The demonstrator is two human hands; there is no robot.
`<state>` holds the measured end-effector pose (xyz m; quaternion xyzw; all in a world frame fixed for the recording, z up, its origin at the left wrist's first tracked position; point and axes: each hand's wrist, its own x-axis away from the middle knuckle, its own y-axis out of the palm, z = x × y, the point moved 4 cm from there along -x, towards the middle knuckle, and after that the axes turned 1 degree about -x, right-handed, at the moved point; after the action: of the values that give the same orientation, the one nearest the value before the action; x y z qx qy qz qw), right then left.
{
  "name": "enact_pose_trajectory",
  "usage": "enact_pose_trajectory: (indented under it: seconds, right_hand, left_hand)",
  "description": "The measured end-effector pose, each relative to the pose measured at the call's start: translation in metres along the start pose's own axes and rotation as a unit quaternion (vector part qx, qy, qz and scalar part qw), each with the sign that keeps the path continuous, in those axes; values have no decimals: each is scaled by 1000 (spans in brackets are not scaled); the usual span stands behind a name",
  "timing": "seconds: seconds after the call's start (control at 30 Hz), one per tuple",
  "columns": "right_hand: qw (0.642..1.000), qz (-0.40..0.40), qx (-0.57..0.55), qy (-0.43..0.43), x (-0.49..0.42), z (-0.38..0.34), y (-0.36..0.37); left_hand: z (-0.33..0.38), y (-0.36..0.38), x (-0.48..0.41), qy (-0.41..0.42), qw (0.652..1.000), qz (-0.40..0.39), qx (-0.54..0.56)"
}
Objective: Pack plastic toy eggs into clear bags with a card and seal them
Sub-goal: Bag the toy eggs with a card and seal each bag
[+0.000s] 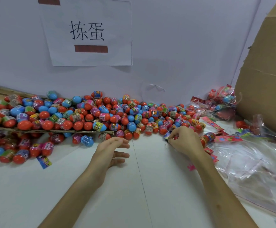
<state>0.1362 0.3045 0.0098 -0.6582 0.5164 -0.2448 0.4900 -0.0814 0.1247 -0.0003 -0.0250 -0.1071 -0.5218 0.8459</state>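
Observation:
A long heap of red and blue plastic toy eggs lies along the back of the white table. My right hand is at the heap's front edge with its fingers curled round one egg; only a blue and pink bit of that egg shows. My left hand hovers open over the table, fingers straight and pointing right, holding nothing. Clear bags lie stacked on the right, with red and pink cards beside them.
A cardboard strip holds up the left part of the heap, with more eggs beneath it. Filled bags are piled at the back right against a big cardboard box. A paper sign hangs on the wall.

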Motion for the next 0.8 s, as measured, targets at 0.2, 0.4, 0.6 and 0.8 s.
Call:
enact_pose_trajectory:
  seconds: [0.2,0.4,0.6,0.8]
  right_hand:
    - [995,46,-80,-48,5,-14,-10]
    - [925,-79,-230,-293,48,-99,0]
    - [884,-159,-307,-314,59,-116,2]
    - [934,-93,-345,-5,25,-71,-2]
  left_hand:
    - [-1,2,1,-10,1000,-16,22]
    - [-8,15,6,-144,966,-137,163]
    - [-5,-6,-3,-35,993,-22,110]
    - [12,-15,-2,59,996,-16,71]
